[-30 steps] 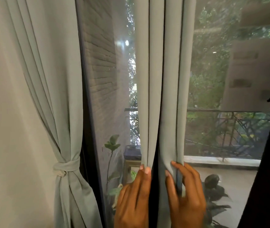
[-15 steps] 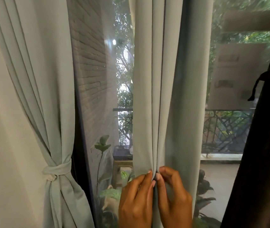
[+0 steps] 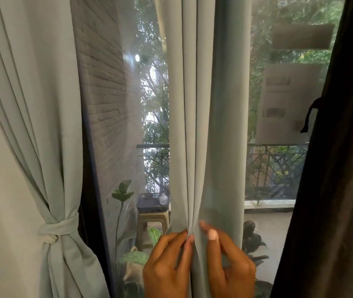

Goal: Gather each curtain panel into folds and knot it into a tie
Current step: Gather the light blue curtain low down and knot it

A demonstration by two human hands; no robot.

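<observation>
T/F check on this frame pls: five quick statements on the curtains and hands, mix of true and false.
1. The left curtain panel is knotted into a tie. True.
2. The left hand and right hand both pinch the middle curtain panel. True.
3. The middle curtain panel is already knotted. False: it hangs unknotted, its folds only gathered where the hands meet.
4. The right hand holds the dark curtain. False: the dark curtain hangs untouched at the right edge.
5. A stool stands outside the glass. True.
</observation>
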